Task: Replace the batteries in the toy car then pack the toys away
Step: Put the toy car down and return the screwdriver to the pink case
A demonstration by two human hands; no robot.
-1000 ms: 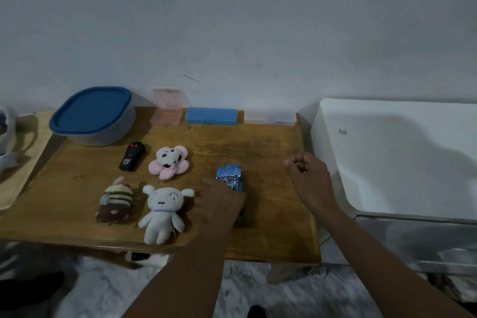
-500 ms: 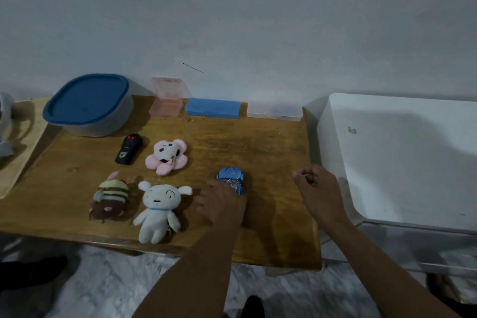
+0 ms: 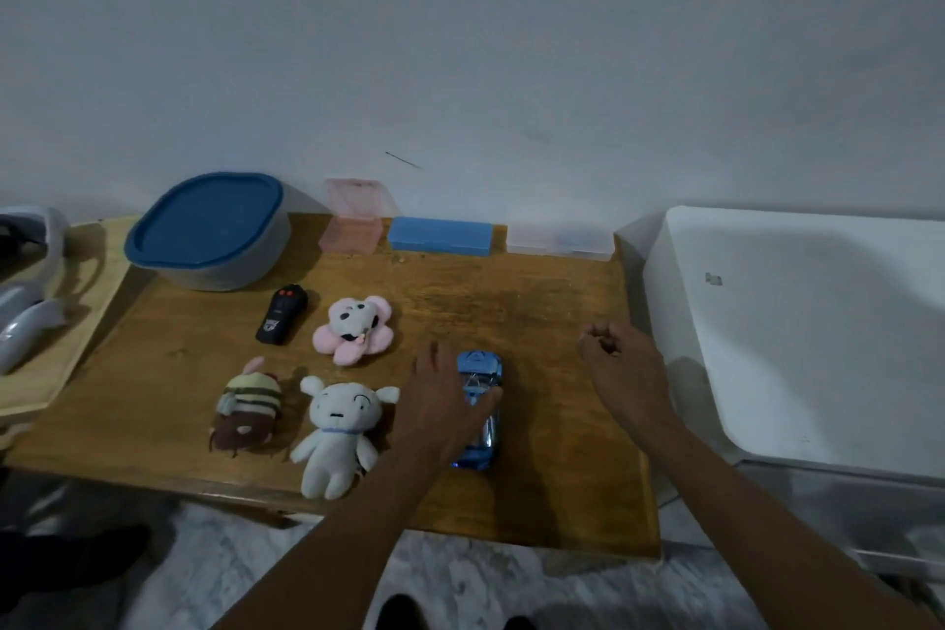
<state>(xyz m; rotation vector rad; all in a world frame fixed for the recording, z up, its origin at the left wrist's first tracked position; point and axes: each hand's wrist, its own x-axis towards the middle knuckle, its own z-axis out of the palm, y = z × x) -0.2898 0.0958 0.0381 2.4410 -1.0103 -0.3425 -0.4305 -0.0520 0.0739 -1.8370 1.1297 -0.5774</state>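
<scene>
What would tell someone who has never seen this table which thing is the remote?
Start at the wooden table, then find the blue-lidded tub at its back left. Just in front of the tub lies the remote, left of the pink flower plush; it alone is black, with red buttons.

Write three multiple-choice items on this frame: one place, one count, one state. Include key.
1. The toy car lies on which side of the white plush toy? A left; B on top; C right.
2. How many plush toys are on the table? A two; B three; C five.
3. The blue lid of the tub is: A on the tub; B leaning on the wall; C missing.
Key: 1 C, the car sits right of it, partly under the left hand. 2 B, the white one, the pink plush toy and the striped plush toy. 3 A, the lid covers the rim.
</scene>
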